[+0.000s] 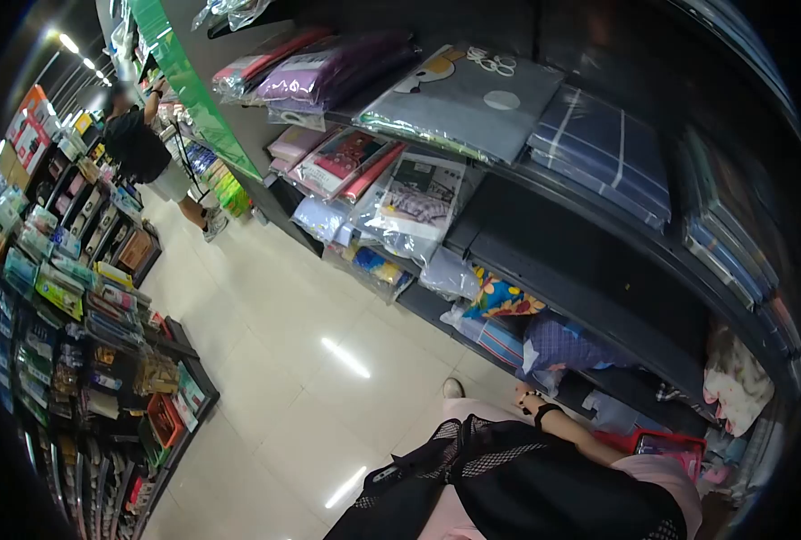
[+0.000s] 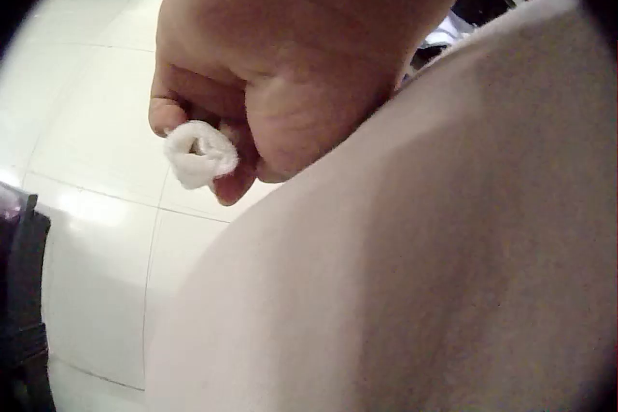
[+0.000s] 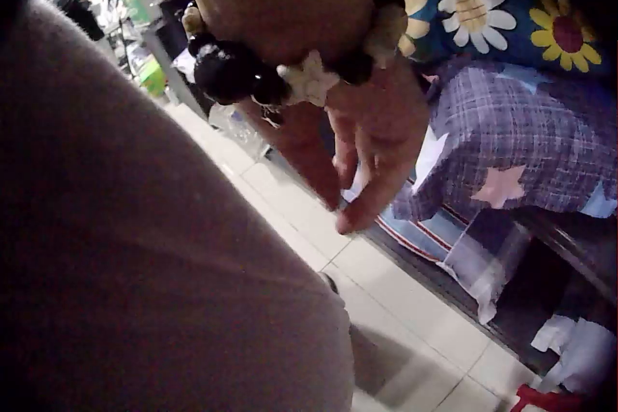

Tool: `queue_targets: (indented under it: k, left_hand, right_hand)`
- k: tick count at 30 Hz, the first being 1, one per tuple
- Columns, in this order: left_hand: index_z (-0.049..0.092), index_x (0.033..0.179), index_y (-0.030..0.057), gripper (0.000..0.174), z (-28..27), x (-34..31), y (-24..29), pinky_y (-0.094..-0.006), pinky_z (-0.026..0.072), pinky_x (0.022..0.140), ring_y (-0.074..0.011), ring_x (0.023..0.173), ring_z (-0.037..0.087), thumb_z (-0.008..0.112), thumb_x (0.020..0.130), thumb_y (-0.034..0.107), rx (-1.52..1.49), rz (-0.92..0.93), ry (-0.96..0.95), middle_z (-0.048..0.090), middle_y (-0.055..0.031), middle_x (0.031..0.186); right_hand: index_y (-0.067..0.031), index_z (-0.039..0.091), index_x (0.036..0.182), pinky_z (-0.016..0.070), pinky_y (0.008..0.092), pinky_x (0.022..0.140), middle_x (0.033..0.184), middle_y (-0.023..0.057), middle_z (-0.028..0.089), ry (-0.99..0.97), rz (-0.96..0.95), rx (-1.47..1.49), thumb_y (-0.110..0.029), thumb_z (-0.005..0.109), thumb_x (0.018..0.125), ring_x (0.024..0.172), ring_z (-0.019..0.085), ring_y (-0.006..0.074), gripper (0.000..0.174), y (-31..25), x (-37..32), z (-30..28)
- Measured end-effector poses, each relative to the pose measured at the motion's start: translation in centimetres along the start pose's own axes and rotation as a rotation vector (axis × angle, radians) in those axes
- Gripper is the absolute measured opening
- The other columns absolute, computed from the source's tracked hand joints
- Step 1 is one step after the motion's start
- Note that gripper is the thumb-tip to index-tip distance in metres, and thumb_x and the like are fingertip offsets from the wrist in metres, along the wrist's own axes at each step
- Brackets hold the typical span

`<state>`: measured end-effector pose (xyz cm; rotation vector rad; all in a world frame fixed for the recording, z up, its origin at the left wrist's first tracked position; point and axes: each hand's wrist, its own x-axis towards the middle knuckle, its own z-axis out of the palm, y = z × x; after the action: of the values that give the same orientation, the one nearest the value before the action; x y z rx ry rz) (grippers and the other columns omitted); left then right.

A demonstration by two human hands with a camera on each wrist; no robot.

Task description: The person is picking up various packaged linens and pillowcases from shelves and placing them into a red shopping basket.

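Note:
In the left wrist view the left hand (image 2: 280, 74) has its fingers curled round a small white rolled cloth or tissue (image 2: 201, 154), beside pale pink clothing (image 2: 425, 238). The head view does not show this hand. My right hand (image 1: 528, 398) hangs low beside the lower shelves in the head view, a dark band at its wrist. Seen from the right wrist, the right hand (image 3: 372, 137) hangs with relaxed fingers and holds nothing, under a beaded bracelet with a star (image 3: 309, 79). Behind it lies a purple plaid fabric with stars (image 3: 521, 142).
Shelves (image 1: 589, 261) with bagged bedding (image 1: 472, 99) run along the right. A red basket (image 1: 634, 443) is at the lower right. Across the tiled floor (image 1: 265, 360) stands a rack of packaged goods (image 1: 103, 306). A person in dark top (image 1: 139, 148) stands farther up the aisle.

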<state>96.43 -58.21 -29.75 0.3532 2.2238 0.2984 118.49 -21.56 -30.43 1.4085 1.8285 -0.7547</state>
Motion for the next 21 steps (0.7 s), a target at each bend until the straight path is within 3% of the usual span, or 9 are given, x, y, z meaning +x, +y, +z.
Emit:
queue_targets:
  k: [6,10,11,13,15,16,17,21]
  left_hand:
    - [0.061,0.075,0.0032,0.024,-6.5,4.9,8.3,-0.0362,0.0451,0.064,-0.0282,0.071,0.058,0.047,0.073,0.023,0.07,0.062,0.08,0.059,-0.0172,0.074]
    - [0.058,0.087,0.0043,0.032,-11.1,7.5,13.1,-0.0401,0.042,0.073,-0.0332,0.083,0.054,0.041,0.074,0.028,0.078,0.091,0.055,0.058,-0.017,0.086]
    - [0.058,0.086,0.0044,0.032,-11.9,7.5,14.2,-0.0401,0.0421,0.073,-0.0332,0.083,0.054,0.041,0.074,0.028,0.073,0.065,0.054,0.058,-0.017,0.085]
    - [0.058,0.085,0.0044,0.032,-13.2,7.8,15.9,-0.0401,0.0422,0.073,-0.0332,0.083,0.054,0.04,0.075,0.029,0.076,0.038,0.05,0.058,-0.017,0.084]
    - [0.058,0.084,0.0048,0.032,-13.9,8.0,16.9,-0.0403,0.0428,0.071,-0.0318,0.082,0.055,0.04,0.076,0.03,0.315,0.091,0.009,0.058,-0.0163,0.083]
    - [0.059,0.082,0.0057,0.031,-13.7,8.4,16.9,-0.0412,0.0433,0.07,-0.0312,0.081,0.056,0.043,0.076,0.032,0.396,0.153,0.024,0.059,-0.0157,0.082]
    - [0.059,0.083,0.0067,0.032,-13.6,9.1,17.5,-0.0414,0.0437,0.069,-0.031,0.081,0.056,0.043,0.076,0.034,0.347,0.035,0.072,0.059,-0.0155,0.082]
    - [0.059,0.085,0.0062,0.035,-16.4,10.1,18.9,-0.042,0.043,0.071,-0.0318,0.083,0.055,0.04,0.078,0.035,0.441,0.144,-0.023,0.058,-0.0164,0.085]
  right_hand:
    - [-0.0024,0.057,0.074,0.0417,0.0299,0.052,0.071,0.0112,0.057,-0.225,0.013,0.078,-0.014,0.043,0.074,0.058,0.053,0.0195,0.018,0.4,4.6,-3.0]
    - [-0.0009,0.055,0.076,0.0402,0.0267,0.043,0.065,0.0088,0.056,-0.268,-0.068,0.277,-0.014,0.041,0.075,0.047,0.052,0.0157,0.019,-2.4,9.3,-3.7]
    - [0.0009,0.052,0.088,0.0388,0.0267,0.04,0.063,0.0094,0.055,-0.134,-0.043,0.564,-0.013,0.043,0.073,0.044,0.05,0.0157,0.022,-3.1,8.6,-3.9]
    - [0.0007,0.048,0.098,0.038,0.0257,0.039,0.063,0.0089,0.054,-0.17,-0.081,0.408,-0.014,0.048,0.071,0.043,0.047,0.0148,0.03,-6.6,6.0,-7.9]
    - [-0.0007,0.052,0.093,0.0388,0.0264,0.041,0.063,0.0072,0.054,-0.363,-0.106,0.337,-0.019,0.05,0.072,0.044,0.047,0.0145,0.028,-8.3,5.1,-10.2]
    - [-0.002,0.057,0.084,0.0394,0.0285,0.044,0.066,0.0057,0.055,-0.427,-0.127,0.193,-0.028,0.052,0.072,0.048,0.048,0.0144,0.029,-8.7,5.0,-10.9]
    - [-0.002,0.057,0.084,0.0394,0.0285,0.044,0.066,0.0057,0.055,-0.433,-0.125,0.195,-0.028,0.052,0.072,0.048,0.048,0.0144,0.029,-8.9,4.9,-11.1]
    - [-0.0035,0.058,0.07,0.0371,0.0293,0.044,0.06,0.0042,0.052,-0.406,-0.149,0.238,-0.044,0.053,0.07,0.05,0.048,0.0134,0.041,-8.1,4.7,-11.0]
